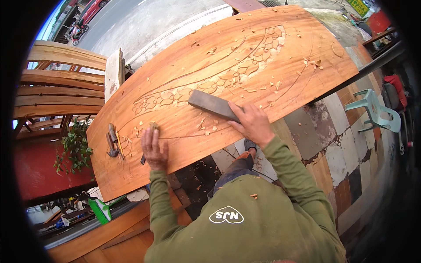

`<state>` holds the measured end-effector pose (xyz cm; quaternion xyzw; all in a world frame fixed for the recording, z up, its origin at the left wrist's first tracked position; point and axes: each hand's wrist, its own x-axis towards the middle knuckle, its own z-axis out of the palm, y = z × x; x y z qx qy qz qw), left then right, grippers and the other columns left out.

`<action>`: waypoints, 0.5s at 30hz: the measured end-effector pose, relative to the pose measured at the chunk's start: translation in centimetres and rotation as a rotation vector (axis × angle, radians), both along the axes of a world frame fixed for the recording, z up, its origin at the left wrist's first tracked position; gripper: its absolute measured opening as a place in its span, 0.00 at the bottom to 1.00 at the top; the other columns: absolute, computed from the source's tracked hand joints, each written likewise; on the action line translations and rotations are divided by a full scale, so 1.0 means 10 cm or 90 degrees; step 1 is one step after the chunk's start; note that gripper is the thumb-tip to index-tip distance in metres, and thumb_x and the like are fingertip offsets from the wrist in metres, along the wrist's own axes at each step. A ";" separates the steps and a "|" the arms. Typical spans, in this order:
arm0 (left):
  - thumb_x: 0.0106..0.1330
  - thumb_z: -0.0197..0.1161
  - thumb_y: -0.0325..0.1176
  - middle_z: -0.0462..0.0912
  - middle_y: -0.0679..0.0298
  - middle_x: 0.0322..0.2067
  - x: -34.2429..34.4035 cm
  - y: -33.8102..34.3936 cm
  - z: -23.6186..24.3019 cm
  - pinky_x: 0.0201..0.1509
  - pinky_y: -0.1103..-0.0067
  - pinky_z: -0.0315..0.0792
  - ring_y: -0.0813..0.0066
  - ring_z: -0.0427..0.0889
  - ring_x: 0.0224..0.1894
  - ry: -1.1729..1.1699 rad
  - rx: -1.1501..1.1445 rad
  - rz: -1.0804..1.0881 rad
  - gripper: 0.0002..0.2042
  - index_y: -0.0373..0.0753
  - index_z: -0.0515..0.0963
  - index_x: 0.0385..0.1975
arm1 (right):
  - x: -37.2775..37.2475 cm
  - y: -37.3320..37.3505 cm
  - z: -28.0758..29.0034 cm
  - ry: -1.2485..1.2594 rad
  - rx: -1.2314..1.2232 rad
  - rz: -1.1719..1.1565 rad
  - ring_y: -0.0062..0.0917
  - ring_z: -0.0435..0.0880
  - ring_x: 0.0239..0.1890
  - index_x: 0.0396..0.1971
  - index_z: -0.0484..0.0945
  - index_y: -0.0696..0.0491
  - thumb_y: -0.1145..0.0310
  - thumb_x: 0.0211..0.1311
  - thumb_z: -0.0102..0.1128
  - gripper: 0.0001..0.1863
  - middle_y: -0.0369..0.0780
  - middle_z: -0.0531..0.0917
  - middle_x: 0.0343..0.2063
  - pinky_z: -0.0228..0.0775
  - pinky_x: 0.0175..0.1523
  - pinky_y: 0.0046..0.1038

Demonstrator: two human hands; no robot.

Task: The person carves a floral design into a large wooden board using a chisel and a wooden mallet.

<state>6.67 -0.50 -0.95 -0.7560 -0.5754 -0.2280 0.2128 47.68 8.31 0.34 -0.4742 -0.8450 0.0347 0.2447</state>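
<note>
My left hand [154, 151] rests low on a large carved wooden board [184, 149], fingers stretched out. Its fingertips meet a small tan piece [154, 126] whose kind I cannot make out. A short dark piece [143, 159] shows beside the palm. My right hand [254, 125] grips the near end of a dark rectangular block [211, 104], which lies over the carved leaf band [193, 91]. Left of my left hand are wood-handled carving tools [113, 133] and a yellow pencil [119, 143]. Curled wood shavings [316, 64] are scattered over the board.
Wooden slatted furniture [61, 83] and a leafy plant [75, 144] stand at the left. A green broom [101, 211] lies below the board's left end. On the tiled floor [337, 162] at the right is a pale green plastic stool [376, 111]. A road [127, 26] runs beyond.
</note>
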 end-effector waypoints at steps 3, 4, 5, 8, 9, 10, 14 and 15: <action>0.76 0.65 0.46 0.64 0.48 0.78 0.62 0.07 -0.06 0.84 0.54 0.54 0.49 0.60 0.81 -0.023 -0.176 0.003 0.33 0.43 0.66 0.78 | 0.59 -0.17 0.27 0.150 -0.224 -0.039 0.33 0.85 0.47 0.76 0.70 0.50 0.51 0.62 0.78 0.45 0.42 0.84 0.42 0.79 0.51 0.35; 0.76 0.65 0.46 0.64 0.48 0.78 0.81 0.20 -0.13 0.84 0.54 0.54 0.49 0.60 0.81 -0.028 -0.188 -0.002 0.33 0.43 0.66 0.78 | 0.80 -0.24 0.26 0.145 -0.235 -0.046 0.33 0.85 0.47 0.76 0.70 0.50 0.51 0.62 0.78 0.45 0.42 0.84 0.42 0.79 0.51 0.35; 0.79 0.59 0.51 0.58 0.47 0.80 0.98 0.41 -0.24 0.85 0.53 0.49 0.46 0.54 0.83 -0.070 -0.237 0.147 0.35 0.43 0.61 0.81 | 0.99 -0.28 0.25 0.355 -0.295 -0.085 0.30 0.85 0.50 0.77 0.69 0.52 0.56 0.62 0.79 0.45 0.42 0.85 0.47 0.79 0.54 0.33; 0.82 0.50 0.59 0.47 0.44 0.83 1.35 0.93 -0.39 0.86 0.52 0.39 0.40 0.44 0.85 -0.141 -0.330 0.337 0.38 0.43 0.53 0.84 | 1.62 -0.47 0.24 0.707 -0.376 -0.185 0.23 0.83 0.54 0.75 0.70 0.56 0.63 0.60 0.83 0.45 0.42 0.85 0.55 0.77 0.59 0.27; 0.82 0.47 0.61 0.43 0.42 0.84 1.45 1.10 -0.42 0.86 0.51 0.34 0.37 0.39 0.85 -0.167 -0.362 0.379 0.40 0.42 0.50 0.84 | 1.83 -0.54 0.24 0.754 -0.381 -0.206 0.22 0.83 0.55 0.74 0.70 0.57 0.64 0.59 0.83 0.44 0.42 0.84 0.56 0.76 0.60 0.26; 0.83 0.46 0.61 0.44 0.42 0.84 1.70 1.30 -0.40 0.86 0.51 0.34 0.35 0.40 0.85 -0.155 -0.351 0.330 0.40 0.41 0.51 0.84 | 2.09 -0.64 0.26 0.750 -0.432 -0.272 0.22 0.83 0.53 0.72 0.72 0.57 0.65 0.59 0.83 0.42 0.40 0.84 0.54 0.76 0.60 0.27; 0.84 0.44 0.60 0.43 0.44 0.84 2.73 1.96 -0.37 0.86 0.52 0.34 0.39 0.38 0.85 -0.145 -0.350 0.170 0.38 0.42 0.50 0.84 | 2.50 -0.83 0.27 0.876 -0.387 -0.493 0.22 0.83 0.49 0.65 0.75 0.56 0.67 0.57 0.81 0.36 0.36 0.84 0.48 0.75 0.60 0.28; 0.84 0.43 0.60 0.41 0.45 0.84 3.01 2.03 -0.36 0.87 0.52 0.33 0.40 0.37 0.86 -0.176 -0.352 0.124 0.38 0.42 0.50 0.84 | 2.58 -0.89 0.26 0.875 -0.379 -0.496 0.22 0.83 0.49 0.65 0.75 0.56 0.67 0.57 0.81 0.36 0.36 0.84 0.48 0.75 0.60 0.28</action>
